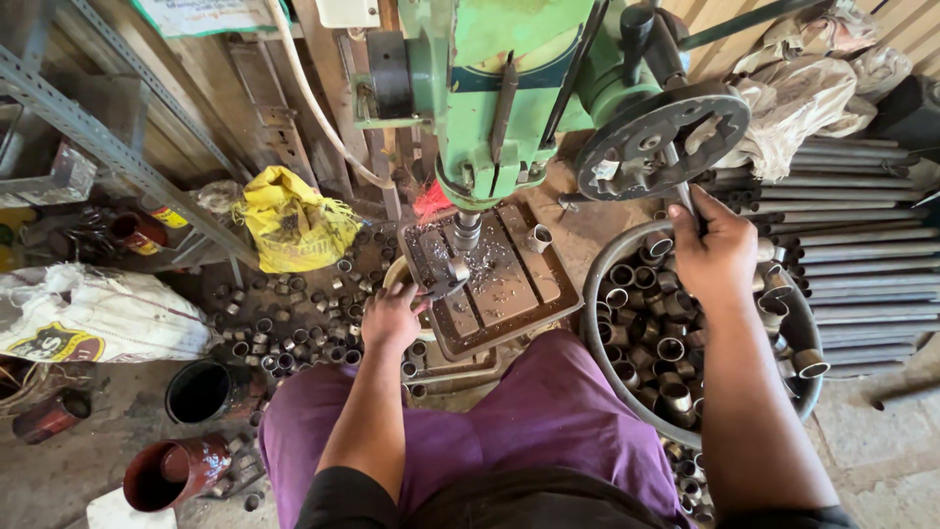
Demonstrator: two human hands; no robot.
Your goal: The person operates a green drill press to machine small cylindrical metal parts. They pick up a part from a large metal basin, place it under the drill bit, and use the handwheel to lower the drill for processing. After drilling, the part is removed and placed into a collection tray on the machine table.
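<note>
Head view: short metal tube piece sits on the drill press table, directly under the spindle, its axis hard to read. Your left hand lies just below-left of it, fingers closed on the piece or its clamp. Your right hand grips the feed lever, above the basin of cut tube pieces. Left hand is nearer.
</note>
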